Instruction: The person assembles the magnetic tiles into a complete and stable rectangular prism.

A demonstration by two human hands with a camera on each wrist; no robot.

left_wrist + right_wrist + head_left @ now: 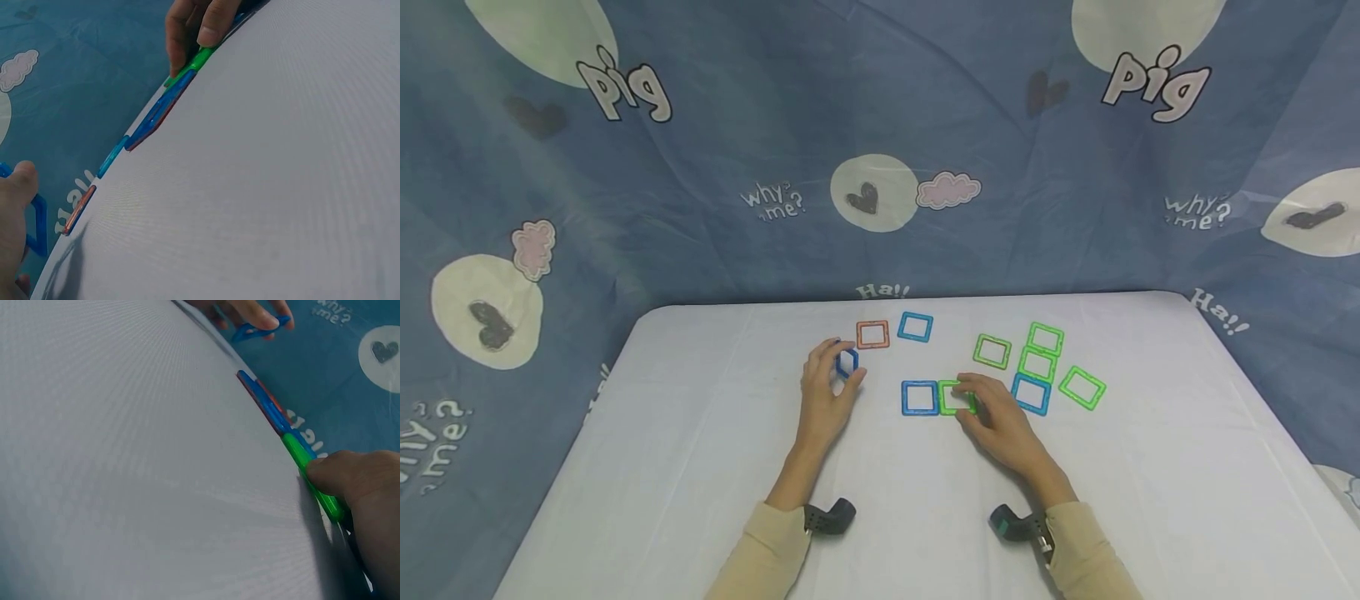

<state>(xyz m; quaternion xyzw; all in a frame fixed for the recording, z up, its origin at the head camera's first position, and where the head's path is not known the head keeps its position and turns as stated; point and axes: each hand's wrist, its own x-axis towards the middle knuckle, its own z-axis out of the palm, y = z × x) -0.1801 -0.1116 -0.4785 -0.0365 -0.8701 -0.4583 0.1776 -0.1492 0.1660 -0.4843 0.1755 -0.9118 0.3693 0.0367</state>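
Across the white table (880,517), the left hand (826,400) and the right hand (1003,425) work well apart. The left hand's grip pinches a raised blue frame (855,361), off the table; the right hand's grip is clamped on a green frame (942,398), which lies edge to edge with a flat blue frame (919,412). For good work, I judge, the right hand should press lightly, so this pair does not slide, and the left should hold only the rim. No container is visible.

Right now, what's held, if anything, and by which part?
Left hand: raised blue frame, by its rim. Right hand: green square, by its near and far edges.
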